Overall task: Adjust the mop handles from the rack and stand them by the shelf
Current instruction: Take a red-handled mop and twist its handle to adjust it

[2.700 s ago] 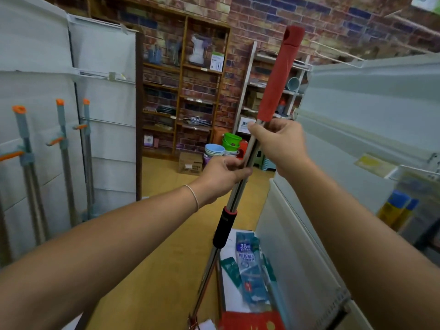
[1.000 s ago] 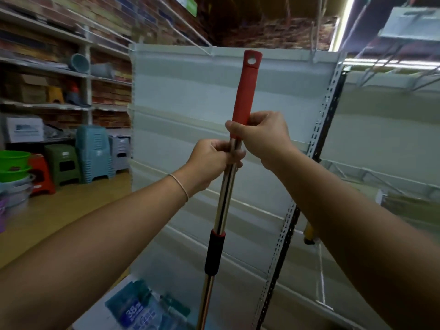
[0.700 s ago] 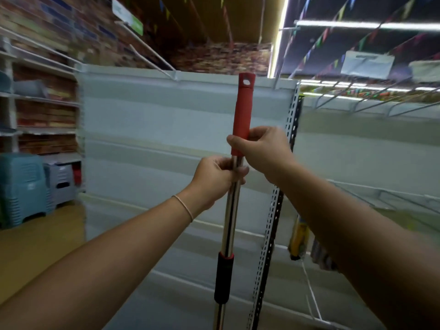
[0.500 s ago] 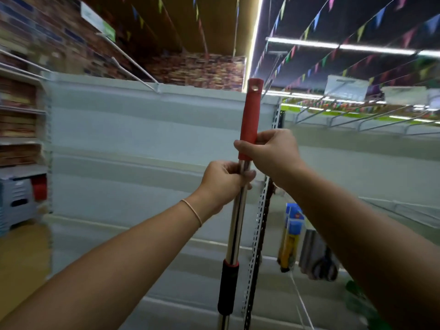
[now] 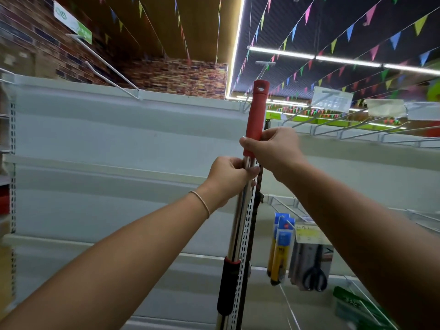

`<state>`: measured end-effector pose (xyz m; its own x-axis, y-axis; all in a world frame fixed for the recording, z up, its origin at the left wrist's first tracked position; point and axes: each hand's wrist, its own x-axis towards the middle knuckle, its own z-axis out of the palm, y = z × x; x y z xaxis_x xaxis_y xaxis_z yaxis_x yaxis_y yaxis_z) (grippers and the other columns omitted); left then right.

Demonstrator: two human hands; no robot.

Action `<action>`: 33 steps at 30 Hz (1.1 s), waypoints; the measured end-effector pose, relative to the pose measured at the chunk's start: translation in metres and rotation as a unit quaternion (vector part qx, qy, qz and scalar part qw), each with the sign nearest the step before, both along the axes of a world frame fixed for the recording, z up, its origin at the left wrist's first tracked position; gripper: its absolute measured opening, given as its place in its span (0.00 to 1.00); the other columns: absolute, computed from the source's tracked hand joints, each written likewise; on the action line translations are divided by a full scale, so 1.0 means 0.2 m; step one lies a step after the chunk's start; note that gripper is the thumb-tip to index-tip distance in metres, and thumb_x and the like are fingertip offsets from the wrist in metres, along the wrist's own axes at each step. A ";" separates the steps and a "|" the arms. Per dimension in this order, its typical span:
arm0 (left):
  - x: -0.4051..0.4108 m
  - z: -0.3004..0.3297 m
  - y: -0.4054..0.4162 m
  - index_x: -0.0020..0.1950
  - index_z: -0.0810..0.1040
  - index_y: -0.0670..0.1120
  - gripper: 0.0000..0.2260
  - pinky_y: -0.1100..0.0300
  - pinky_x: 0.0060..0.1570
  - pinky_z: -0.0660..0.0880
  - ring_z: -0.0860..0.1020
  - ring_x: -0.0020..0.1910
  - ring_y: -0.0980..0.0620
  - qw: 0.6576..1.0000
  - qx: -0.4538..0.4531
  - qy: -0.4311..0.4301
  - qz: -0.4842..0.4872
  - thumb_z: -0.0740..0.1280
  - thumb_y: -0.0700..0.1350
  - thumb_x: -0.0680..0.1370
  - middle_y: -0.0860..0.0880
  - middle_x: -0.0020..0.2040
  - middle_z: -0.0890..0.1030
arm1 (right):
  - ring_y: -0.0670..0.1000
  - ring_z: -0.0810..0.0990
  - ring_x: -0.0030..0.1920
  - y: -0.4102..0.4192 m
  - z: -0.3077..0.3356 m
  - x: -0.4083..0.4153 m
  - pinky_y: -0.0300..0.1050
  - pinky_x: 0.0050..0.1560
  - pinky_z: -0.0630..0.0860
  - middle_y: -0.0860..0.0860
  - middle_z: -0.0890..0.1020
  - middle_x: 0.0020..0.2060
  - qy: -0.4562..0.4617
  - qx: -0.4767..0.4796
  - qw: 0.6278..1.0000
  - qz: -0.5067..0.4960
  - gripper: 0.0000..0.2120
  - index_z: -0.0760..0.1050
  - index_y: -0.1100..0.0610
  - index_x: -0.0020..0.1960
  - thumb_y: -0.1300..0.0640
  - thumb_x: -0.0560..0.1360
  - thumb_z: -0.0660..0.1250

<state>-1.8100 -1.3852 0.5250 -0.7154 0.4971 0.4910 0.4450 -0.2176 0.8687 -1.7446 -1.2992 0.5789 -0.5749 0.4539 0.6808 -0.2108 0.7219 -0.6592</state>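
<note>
I hold one mop handle (image 5: 240, 210) nearly upright in front of me: a shiny steel tube with a red grip at the top and a black collar lower down. My right hand (image 5: 271, 148) is closed around the bottom of the red grip. My left hand (image 5: 229, 177) grips the steel tube just below it. The handle stands against the perforated upright of the white shelf (image 5: 107, 144). Its lower end is out of view.
The white shelf panels fill the left and middle. Wire hooks (image 5: 333, 129) jut out at the upper right. Packaged goods, including scissors (image 5: 312, 265) and blue-yellow packs (image 5: 279, 246), hang at the lower right. Pennant strings and light strips cross the ceiling.
The view has swung right and up, from the aisle with the rack and brick wall to the white shelf. Both hands kept their hold; the handle now stands upright by the shelf post.
</note>
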 end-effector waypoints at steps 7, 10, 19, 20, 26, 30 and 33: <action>-0.06 0.03 0.08 0.45 0.81 0.42 0.02 0.50 0.47 0.82 0.83 0.41 0.44 1.000 0.009 0.000 0.018 0.71 0.41 0.75 0.43 0.42 0.83 | 0.51 0.86 0.38 0.08 0.04 -0.07 0.55 0.47 0.84 0.52 0.85 0.35 0.008 -0.011 1.000 0.009 0.09 0.79 0.53 0.36 0.51 0.71 0.77; -0.10 0.01 0.11 0.46 0.81 0.42 0.03 0.52 0.46 0.82 0.83 0.39 0.46 1.000 0.012 -0.001 0.028 0.71 0.41 0.75 0.44 0.41 0.82 | 0.50 0.86 0.37 0.10 0.04 -0.11 0.53 0.46 0.84 0.51 0.85 0.34 -0.001 -0.007 1.000 0.013 0.09 0.79 0.54 0.36 0.52 0.71 0.76; -0.25 -0.04 0.22 0.47 0.80 0.42 0.03 0.54 0.46 0.81 0.83 0.39 0.47 0.999 -0.001 -0.018 0.033 0.71 0.41 0.75 0.45 0.43 0.83 | 0.49 0.86 0.37 0.22 -0.01 -0.28 0.52 0.45 0.84 0.51 0.85 0.35 -0.030 0.003 1.000 0.003 0.10 0.78 0.54 0.37 0.51 0.71 0.76; -0.27 -0.05 0.23 0.48 0.81 0.41 0.04 0.54 0.46 0.81 0.83 0.40 0.47 0.999 0.001 -0.020 0.034 0.71 0.41 0.75 0.45 0.42 0.82 | 0.49 0.86 0.37 0.23 -0.01 -0.31 0.51 0.45 0.84 0.51 0.85 0.35 -0.036 0.006 0.999 0.003 0.10 0.79 0.55 0.38 0.51 0.71 0.76; -0.39 -0.07 0.30 0.51 0.81 0.39 0.09 0.45 0.55 0.79 0.83 0.41 0.46 0.999 0.008 -0.043 0.013 0.73 0.42 0.74 0.44 0.41 0.83 | 0.48 0.85 0.39 0.31 0.01 -0.43 0.50 0.47 0.84 0.50 0.86 0.36 -0.061 0.005 0.998 -0.010 0.10 0.82 0.57 0.41 0.50 0.70 0.77; -0.46 -0.11 0.34 0.52 0.81 0.37 0.14 0.43 0.58 0.77 0.82 0.44 0.44 0.997 0.017 -0.072 0.012 0.74 0.45 0.72 0.43 0.41 0.83 | 0.49 0.86 0.39 0.38 0.02 -0.53 0.50 0.45 0.84 0.50 0.86 0.37 -0.072 0.003 0.997 -0.021 0.11 0.81 0.56 0.41 0.49 0.69 0.77; -0.50 -0.12 0.39 0.49 0.81 0.39 0.10 0.42 0.59 0.77 0.81 0.44 0.44 0.997 0.016 -0.078 0.015 0.73 0.45 0.73 0.43 0.41 0.83 | 0.50 0.86 0.39 0.43 0.03 -0.60 0.50 0.45 0.84 0.50 0.85 0.38 -0.079 -0.002 0.997 -0.027 0.11 0.81 0.55 0.41 0.49 0.69 0.77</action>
<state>-1.9102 -1.3066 0.5001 -0.7981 0.4606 0.3885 0.3119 -0.2359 0.9204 -1.8652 -1.2128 0.5840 -0.6489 0.4900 0.5822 -0.0651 0.7265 -0.6840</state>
